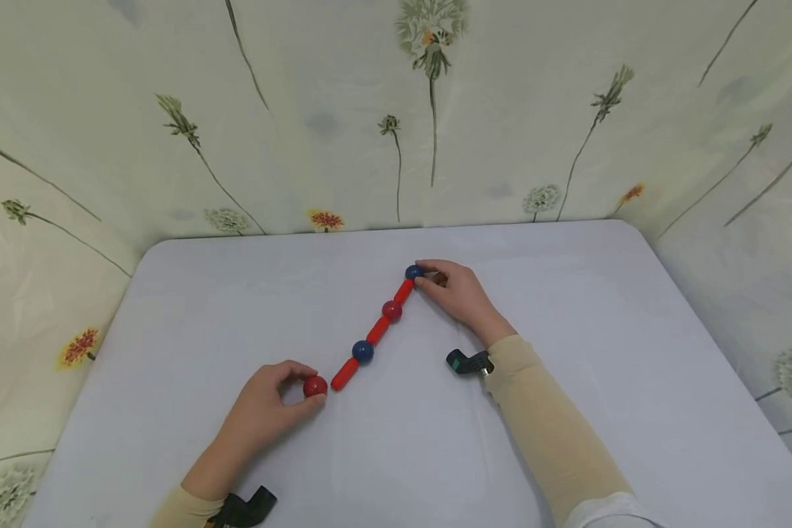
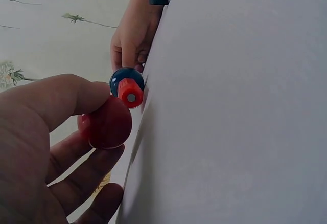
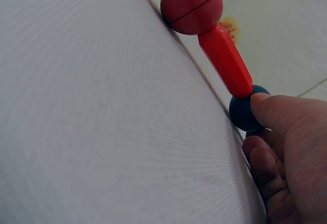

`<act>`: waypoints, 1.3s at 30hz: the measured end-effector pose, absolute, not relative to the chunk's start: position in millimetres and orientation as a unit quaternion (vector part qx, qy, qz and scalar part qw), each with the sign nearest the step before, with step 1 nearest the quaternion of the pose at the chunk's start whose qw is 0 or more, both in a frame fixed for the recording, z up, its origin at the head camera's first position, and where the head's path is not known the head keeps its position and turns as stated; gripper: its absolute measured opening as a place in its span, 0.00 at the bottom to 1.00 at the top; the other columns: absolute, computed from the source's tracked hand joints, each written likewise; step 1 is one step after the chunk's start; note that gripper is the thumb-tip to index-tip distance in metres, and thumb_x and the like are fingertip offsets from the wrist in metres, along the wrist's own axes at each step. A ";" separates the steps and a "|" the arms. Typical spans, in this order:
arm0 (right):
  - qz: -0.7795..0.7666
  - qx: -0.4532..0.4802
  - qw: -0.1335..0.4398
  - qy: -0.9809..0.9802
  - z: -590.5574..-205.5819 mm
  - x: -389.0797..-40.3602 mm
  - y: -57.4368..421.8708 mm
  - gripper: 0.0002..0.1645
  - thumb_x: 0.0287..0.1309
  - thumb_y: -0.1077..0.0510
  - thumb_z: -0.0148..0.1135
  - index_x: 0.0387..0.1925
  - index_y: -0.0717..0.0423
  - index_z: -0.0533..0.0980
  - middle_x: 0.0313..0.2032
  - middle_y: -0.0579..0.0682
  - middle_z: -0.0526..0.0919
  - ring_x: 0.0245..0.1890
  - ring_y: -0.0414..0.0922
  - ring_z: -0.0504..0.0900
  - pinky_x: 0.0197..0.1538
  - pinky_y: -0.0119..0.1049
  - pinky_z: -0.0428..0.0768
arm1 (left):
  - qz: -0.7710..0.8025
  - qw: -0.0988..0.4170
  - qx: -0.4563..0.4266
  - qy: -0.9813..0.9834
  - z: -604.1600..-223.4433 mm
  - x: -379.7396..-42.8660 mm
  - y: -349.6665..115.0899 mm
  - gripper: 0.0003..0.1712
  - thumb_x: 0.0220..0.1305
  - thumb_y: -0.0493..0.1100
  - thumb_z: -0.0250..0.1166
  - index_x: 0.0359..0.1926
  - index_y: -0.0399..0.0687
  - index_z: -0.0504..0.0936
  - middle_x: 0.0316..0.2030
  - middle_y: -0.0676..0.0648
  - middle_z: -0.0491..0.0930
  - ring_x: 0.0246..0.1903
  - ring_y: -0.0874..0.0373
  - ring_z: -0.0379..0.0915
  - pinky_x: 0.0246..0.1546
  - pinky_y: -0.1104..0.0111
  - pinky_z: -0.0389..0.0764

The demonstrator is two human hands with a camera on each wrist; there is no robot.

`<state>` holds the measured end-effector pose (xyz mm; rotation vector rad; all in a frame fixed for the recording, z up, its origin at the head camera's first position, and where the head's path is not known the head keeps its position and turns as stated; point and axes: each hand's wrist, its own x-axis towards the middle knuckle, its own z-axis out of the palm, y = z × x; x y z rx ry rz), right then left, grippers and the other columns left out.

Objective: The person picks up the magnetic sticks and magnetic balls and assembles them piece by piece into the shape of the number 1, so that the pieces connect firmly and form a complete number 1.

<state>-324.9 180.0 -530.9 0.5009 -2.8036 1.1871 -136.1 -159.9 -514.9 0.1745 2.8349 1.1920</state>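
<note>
A chain of red rods and balls runs slantwise across the table in the head view. From its far end come a blue ball point(image 1: 413, 273), a red rod point(image 1: 403, 292), a red ball point(image 1: 392, 311), another rod, a second blue ball point(image 1: 363, 352) and a last rod point(image 1: 345, 374). My right hand point(image 1: 458, 293) pinches the far blue ball between thumb and fingers. My left hand point(image 1: 267, 403) holds a loose red ball point(image 2: 108, 124) just left of the near rod, a small gap apart. The left wrist view shows a silvery disc in that rod's end face.
A white-covered table point(image 1: 567, 293) carries the chain, its far edge meeting a floral curtain point(image 1: 343, 132). Dark wrist-worn devices point(image 1: 468, 362) sit on both of my wrists over beige sleeves point(image 1: 548, 425).
</note>
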 end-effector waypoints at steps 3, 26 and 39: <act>0.382 0.162 0.028 -0.910 -530.3 -326.1 179.6 0.24 0.64 0.44 0.65 0.60 0.42 0.78 0.48 0.44 0.83 0.40 0.42 0.79 0.46 0.40 0.78 | 0.385 0.022 0.068 0.920 -516.8 -134.7 -158.6 0.18 0.51 0.50 0.78 0.43 0.62 0.84 0.39 0.63 0.80 0.46 0.60 0.72 0.47 0.58 0.77; 0.388 0.159 0.022 -0.907 -526.7 -326.7 180.8 0.26 0.63 0.43 0.64 0.61 0.42 0.78 0.52 0.45 0.82 0.42 0.42 0.81 0.48 0.42 0.78 | 0.368 -0.009 0.071 0.927 -517.6 -133.3 -152.4 0.19 0.47 0.53 0.80 0.40 0.64 0.83 0.37 0.64 0.79 0.48 0.58 0.66 0.42 0.59 0.73; 0.409 0.158 0.022 -0.899 -529.1 -325.2 181.8 0.26 0.62 0.43 0.65 0.61 0.43 0.77 0.52 0.44 0.82 0.42 0.42 0.82 0.48 0.43 0.78 | 0.371 -0.004 0.066 0.926 -519.4 -132.8 -152.7 0.18 0.47 0.56 0.80 0.39 0.64 0.83 0.36 0.65 0.79 0.48 0.58 0.66 0.43 0.58 0.71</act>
